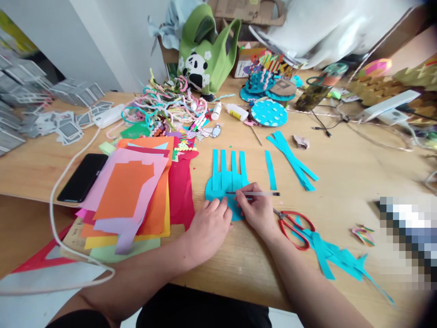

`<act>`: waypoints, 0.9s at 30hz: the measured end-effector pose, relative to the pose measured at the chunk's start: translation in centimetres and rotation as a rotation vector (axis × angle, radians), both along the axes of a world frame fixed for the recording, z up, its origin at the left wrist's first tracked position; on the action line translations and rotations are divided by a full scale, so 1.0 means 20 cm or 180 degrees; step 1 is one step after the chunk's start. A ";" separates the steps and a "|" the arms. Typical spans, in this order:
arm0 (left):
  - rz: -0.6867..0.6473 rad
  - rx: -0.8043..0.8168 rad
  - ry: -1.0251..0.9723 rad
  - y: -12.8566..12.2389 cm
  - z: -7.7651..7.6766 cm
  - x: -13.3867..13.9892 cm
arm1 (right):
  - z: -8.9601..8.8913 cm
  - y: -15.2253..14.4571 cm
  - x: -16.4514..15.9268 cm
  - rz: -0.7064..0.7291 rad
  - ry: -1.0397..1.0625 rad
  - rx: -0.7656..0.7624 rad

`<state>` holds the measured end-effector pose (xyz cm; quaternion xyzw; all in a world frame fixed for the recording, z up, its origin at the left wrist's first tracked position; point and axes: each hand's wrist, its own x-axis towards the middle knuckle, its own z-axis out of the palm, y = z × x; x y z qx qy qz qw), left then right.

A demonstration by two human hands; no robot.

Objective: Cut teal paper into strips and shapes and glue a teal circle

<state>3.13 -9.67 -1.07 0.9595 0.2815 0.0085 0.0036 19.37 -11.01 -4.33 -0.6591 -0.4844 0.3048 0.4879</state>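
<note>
A round piece of blue paper (223, 183) lies on the table in front of me, with several narrow blue strips (233, 160) standing out past its far edge. My left hand (212, 223) rests flat on the near edge of the blue circle, fingers stretched out and holding nothing. Over the circle's right side, my right hand (257, 210) is closed round a thin pen (261, 193). The pen lies nearly level, its tip pointing left over the paper. A single loose blue strip (271, 170) is just beyond my right hand. Red-handled scissors (296, 228) lie beside my right wrist.
Stacked coloured paper (124, 189) and a black phone (83, 176) are at left. Crossed blue strips (293, 159) and blue scraps (336, 255) lie at right. Behind are pipe cleaners (164, 105), glue bottles (237, 112), a dotted blue disc (269, 113) and a green panda bag (208, 57).
</note>
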 end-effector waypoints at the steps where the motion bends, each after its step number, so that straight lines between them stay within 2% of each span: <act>1: 0.0008 0.0003 0.0013 0.00 0.00 0.00 | 0.00 0.00 0.00 0.0011 -0.0016 0.0003; 27: 0.0015 0.0038 0.0054 0.00 0.02 0.01 | 0.00 0.01 0.00 0.0004 -0.0102 -0.0019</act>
